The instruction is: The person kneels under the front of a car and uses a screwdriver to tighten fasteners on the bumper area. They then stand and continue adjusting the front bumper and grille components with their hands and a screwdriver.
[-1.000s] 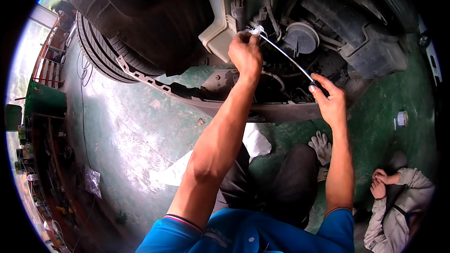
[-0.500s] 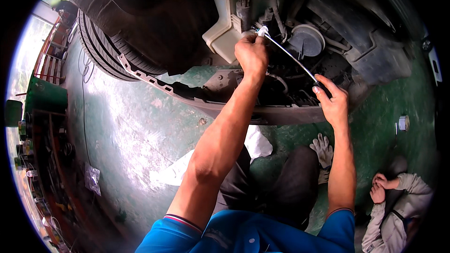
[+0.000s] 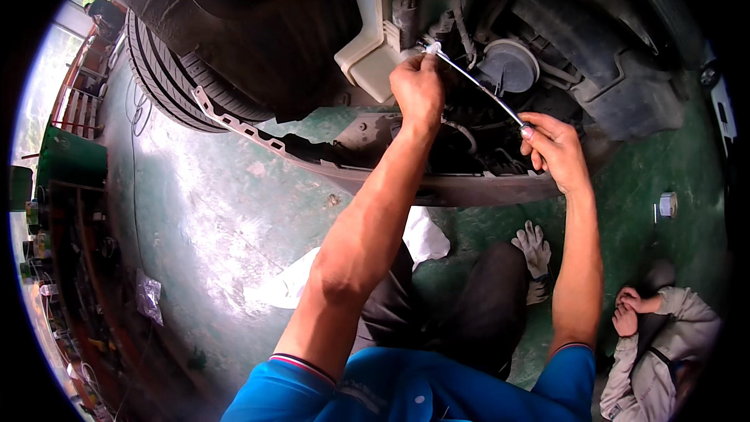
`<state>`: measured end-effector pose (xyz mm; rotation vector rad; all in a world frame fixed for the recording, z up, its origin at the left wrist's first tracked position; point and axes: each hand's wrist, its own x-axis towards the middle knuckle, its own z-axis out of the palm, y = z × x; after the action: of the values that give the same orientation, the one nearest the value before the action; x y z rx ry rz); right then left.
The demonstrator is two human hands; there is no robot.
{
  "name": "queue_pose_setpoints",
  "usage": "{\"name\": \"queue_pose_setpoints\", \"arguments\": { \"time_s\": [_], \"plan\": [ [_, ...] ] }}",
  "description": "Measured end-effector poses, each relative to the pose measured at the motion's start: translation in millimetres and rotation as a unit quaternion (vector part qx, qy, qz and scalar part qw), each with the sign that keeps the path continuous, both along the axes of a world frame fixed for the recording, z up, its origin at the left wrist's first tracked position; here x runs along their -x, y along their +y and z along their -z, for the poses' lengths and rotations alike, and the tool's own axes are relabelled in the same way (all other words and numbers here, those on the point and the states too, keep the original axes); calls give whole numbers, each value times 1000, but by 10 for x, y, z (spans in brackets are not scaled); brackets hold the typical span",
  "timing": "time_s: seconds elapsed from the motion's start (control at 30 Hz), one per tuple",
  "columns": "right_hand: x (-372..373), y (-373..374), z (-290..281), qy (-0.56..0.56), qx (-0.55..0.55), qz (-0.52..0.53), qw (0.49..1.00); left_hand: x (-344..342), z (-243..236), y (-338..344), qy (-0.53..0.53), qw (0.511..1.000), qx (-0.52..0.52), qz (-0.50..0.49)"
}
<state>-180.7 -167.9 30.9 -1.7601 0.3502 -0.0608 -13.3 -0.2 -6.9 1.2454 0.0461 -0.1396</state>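
A long, slim, shiny metal wrench (image 3: 480, 86) slants across the exposed front of a car. Its bright head sits at the fingertips of my left hand (image 3: 418, 95), which is closed there, beside a pale plastic tank (image 3: 369, 67). What the head bears on is hidden among dark parts. At the wrench's lower right end, my right hand (image 3: 558, 153) pinches the tip between thumb and fingers. A round dark disc-shaped part (image 3: 509, 66) lies just above the shaft, with hoses close by.
A dark bumper-like beam (image 3: 469, 190) spans below my hands. To the left stands a tire (image 3: 168, 82). Pale gloves (image 3: 533, 250) lie by my knee; a small roll-shaped item (image 3: 667, 205) rests on the green floor (image 3: 617, 242). Another person (image 3: 664, 344) is low at the right, hands together.
My right hand's fingers have curled in more at the wrench's end, and its wrist has turned. The left hand remains at the head, and the view has shifted slightly.
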Motion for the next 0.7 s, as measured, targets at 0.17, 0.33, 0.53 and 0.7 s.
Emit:
{"name": "queue_pose_setpoints", "arguments": {
  "time_s": [0.17,0.33,0.53,0.7],
  "plan": [
    [-11,17,42,-6,8,13,1000,-23,-83,28,43,998,40,2],
    [26,52,80,-14,9,24,1000,-67,-23,-29,13,999,32,-17],
    [180,99,10,-1,39,50,998,-70,5,-77,0,998,32,-61],
    [320,51,112,-12,56,77,995,-65,58,-98,-8,998,23,-65]
  ]
}}
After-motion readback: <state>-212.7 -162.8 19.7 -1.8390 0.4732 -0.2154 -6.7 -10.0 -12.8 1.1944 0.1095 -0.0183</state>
